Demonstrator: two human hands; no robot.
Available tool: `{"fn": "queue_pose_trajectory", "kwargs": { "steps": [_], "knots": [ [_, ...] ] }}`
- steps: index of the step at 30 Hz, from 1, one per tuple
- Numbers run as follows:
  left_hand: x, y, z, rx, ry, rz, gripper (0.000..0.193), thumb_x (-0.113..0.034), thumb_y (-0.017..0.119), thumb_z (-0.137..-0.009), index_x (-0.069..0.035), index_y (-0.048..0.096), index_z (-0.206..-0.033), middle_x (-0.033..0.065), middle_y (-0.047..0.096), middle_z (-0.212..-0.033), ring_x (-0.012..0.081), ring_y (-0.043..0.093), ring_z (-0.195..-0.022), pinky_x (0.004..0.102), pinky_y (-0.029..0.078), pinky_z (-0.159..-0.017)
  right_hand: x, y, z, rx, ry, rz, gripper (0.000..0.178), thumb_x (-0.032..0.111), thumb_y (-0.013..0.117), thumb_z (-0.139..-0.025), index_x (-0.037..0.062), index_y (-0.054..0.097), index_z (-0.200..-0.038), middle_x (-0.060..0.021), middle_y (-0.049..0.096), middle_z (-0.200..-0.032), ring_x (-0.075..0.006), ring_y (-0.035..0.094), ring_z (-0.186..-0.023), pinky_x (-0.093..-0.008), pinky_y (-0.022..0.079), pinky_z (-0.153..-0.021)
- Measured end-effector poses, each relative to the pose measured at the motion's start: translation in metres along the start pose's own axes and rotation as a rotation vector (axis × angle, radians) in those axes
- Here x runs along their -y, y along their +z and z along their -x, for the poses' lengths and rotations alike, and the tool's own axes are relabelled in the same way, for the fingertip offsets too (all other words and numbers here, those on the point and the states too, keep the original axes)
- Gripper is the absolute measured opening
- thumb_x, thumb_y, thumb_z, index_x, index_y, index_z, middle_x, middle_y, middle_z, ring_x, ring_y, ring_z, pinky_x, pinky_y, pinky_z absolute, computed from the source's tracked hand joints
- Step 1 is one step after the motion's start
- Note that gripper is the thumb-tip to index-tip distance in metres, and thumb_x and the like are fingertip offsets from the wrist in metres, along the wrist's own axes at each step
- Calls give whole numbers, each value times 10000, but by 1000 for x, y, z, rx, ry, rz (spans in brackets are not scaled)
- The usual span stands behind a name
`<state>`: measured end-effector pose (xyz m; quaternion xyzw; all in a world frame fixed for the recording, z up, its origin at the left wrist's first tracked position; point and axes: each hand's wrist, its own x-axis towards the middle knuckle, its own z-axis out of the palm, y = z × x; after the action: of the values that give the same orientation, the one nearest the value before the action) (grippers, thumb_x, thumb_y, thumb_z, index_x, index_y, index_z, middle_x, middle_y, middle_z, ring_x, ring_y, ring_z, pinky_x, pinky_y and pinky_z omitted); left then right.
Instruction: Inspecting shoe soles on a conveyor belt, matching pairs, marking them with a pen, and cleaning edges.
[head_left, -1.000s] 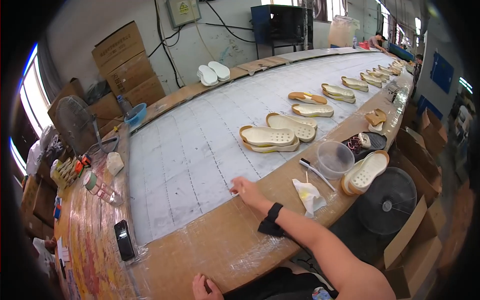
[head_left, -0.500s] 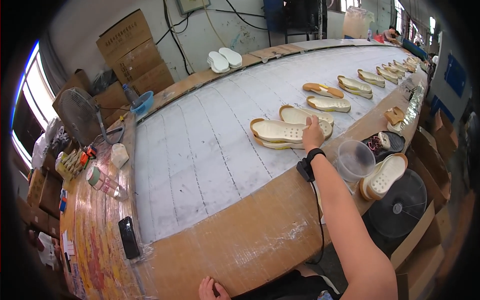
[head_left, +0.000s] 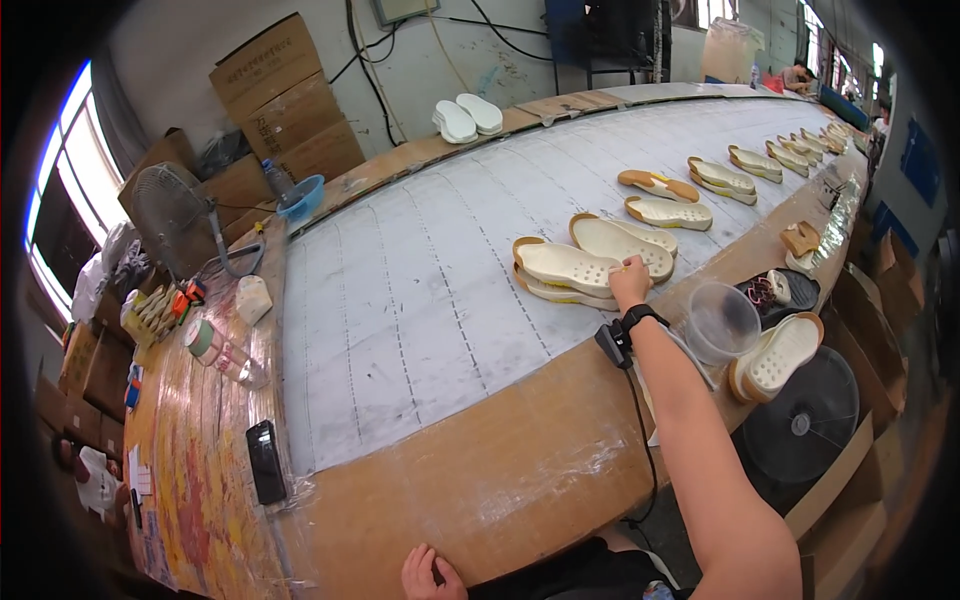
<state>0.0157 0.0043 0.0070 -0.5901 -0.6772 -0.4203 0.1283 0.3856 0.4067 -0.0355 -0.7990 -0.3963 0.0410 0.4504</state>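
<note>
My right hand (head_left: 630, 284) reaches over the long white-topped table, its fingers pinched together at the near end of a cream shoe sole (head_left: 560, 262). Whatever they pinch is too small to make out. This sole rests on another sole, and a second stacked pair (head_left: 610, 240) lies just behind it. Each has a tan heel edge and small holes in the front part. My left hand (head_left: 432, 573) rests at the table's near wooden edge, fingers loosely bent, thumb apart, nothing in it.
More soles (head_left: 722, 177) run in a row toward the far right. Beside my right forearm stand a clear plastic tub (head_left: 722, 322) and another sole pair (head_left: 780, 358). On the left are a phone (head_left: 265, 462), a bottle (head_left: 222, 352) and a fan (head_left: 180, 215). White soles (head_left: 468, 118) sit on the back ledge.
The whole view has shifted slightly. My right hand has moved a little along the near end of the sole, fingers still pinched. My left hand stays at the edge.
</note>
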Motion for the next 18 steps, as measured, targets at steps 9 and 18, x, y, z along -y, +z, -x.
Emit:
{"fn": "queue_pose_trajectory", "kwargs": {
  "steps": [9,18],
  "knots": [
    [37,8,37,197,-33,-29,371,-99,599,-741,-21,533,-1098,138,530,-1154,273,507,-1057,391,371,-932,104,-43,88,1079,507,-563,350,189,601,-753,7,506,-1037,-126,548,-1000,-232,535,-827,-384,464,-620],
    [-24,9,-35,310,-579,1199,565,-85,552,-818,1,285,-1309,151,380,-1304,230,380,-1196,345,324,-970,97,-152,240,1796,713,-1282,409,195,515,-834,44,431,-1205,-117,503,-1166,-245,510,-1022,-438,431,-793]
  ]
}}
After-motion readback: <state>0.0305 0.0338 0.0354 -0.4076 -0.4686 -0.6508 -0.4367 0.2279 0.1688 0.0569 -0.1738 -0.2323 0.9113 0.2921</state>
